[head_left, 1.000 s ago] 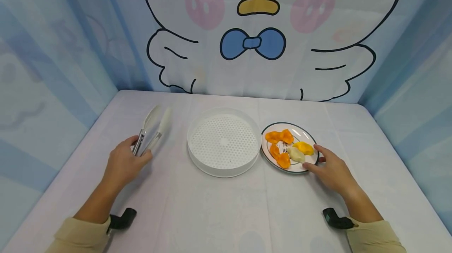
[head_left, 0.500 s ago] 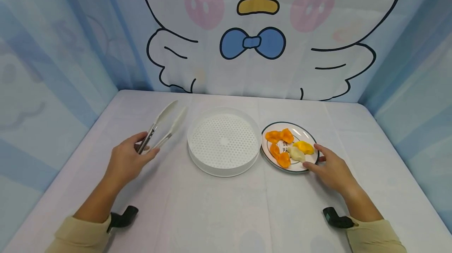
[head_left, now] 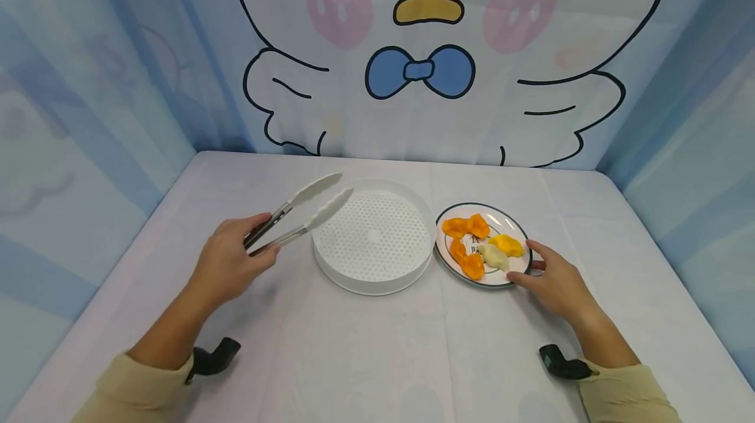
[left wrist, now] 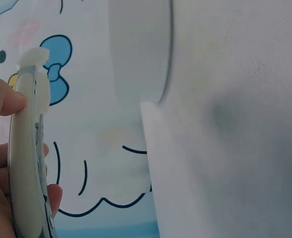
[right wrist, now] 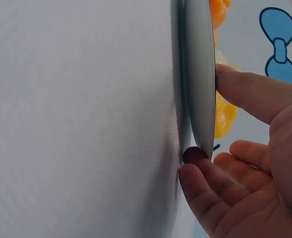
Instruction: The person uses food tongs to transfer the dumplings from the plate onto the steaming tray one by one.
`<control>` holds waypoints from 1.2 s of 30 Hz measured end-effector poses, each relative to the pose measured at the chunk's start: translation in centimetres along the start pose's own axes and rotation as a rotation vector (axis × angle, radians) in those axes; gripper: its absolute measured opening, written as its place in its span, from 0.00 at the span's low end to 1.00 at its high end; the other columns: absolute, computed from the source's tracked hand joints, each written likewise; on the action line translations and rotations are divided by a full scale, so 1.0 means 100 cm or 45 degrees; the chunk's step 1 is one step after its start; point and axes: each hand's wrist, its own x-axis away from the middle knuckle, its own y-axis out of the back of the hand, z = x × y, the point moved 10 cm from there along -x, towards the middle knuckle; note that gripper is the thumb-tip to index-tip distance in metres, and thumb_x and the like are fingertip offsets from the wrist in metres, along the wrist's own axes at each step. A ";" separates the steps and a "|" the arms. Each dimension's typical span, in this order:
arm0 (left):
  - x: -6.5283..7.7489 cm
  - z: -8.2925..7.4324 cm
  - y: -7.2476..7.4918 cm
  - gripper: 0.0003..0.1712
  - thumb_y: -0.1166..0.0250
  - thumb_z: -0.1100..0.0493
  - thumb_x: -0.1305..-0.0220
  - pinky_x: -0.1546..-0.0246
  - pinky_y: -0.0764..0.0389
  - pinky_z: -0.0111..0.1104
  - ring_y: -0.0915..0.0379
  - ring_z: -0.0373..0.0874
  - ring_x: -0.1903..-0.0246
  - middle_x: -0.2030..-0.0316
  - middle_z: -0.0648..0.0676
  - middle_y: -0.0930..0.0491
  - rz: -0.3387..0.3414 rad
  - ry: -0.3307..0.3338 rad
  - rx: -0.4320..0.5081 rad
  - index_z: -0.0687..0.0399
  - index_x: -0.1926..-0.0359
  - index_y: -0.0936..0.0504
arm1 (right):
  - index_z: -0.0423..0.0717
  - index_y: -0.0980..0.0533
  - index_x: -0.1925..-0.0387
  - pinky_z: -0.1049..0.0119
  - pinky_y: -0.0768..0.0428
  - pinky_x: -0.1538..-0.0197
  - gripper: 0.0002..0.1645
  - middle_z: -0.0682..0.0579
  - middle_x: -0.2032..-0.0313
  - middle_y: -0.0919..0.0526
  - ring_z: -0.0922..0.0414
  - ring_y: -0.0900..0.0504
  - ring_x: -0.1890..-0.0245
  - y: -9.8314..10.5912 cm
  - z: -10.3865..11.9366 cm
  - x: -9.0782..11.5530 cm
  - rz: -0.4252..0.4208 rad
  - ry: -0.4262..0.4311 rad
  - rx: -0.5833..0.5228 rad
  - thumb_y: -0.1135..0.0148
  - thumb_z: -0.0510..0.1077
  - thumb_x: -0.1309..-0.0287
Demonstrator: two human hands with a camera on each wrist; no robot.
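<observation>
My left hand (head_left: pixel 232 262) grips the spread tongs (head_left: pixel 328 210), tips near the left rim of the round perforated tray (head_left: pixel 374 239). Beside it is a plate (head_left: pixel 503 221) of orange, yellow and cream pieces (head_left: pixel 493 256), its right edge pinched in my right hand (head_left: pixel 552 283).

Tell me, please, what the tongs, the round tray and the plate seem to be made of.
Tongs: polished metal, judging by the silvery glint, with matte, pale tips, perhaps plastic or silicone.
Tray: probably plastic, with a smooth, even white finish and regular holes.
Plate: perhaps glazed ceramic or melamine, given its dark rim line.
</observation>
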 end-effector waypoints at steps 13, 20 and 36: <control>-0.005 -0.017 -0.011 0.32 0.30 0.63 0.41 0.57 0.20 0.52 0.22 0.59 0.54 0.46 0.69 0.22 0.034 -0.061 0.041 0.69 0.36 0.27 | 0.26 0.47 0.28 0.51 0.21 0.50 0.57 0.28 0.42 0.30 0.39 0.27 0.50 0.000 -0.006 -0.004 0.018 -0.019 -0.074 0.30 0.59 0.41; -0.010 -0.030 -0.020 0.33 0.29 0.63 0.40 0.52 0.21 0.51 0.23 0.58 0.49 0.43 0.66 0.23 0.114 -0.117 0.068 0.68 0.35 0.27 | 0.29 0.45 0.27 0.56 0.22 0.54 0.56 0.31 0.47 0.28 0.41 0.28 0.53 -0.003 -0.011 -0.006 0.053 -0.059 -0.098 0.31 0.61 0.41; -0.026 -0.056 -0.048 0.32 0.29 0.58 0.38 0.50 0.21 0.47 0.23 0.53 0.48 0.41 0.59 0.23 0.282 -0.150 -0.006 0.60 0.34 0.25 | 0.34 0.51 0.24 0.50 0.25 0.45 0.56 0.30 0.32 0.42 0.38 0.32 0.43 -0.005 -0.023 -0.012 0.085 -0.111 -0.276 0.31 0.54 0.39</control>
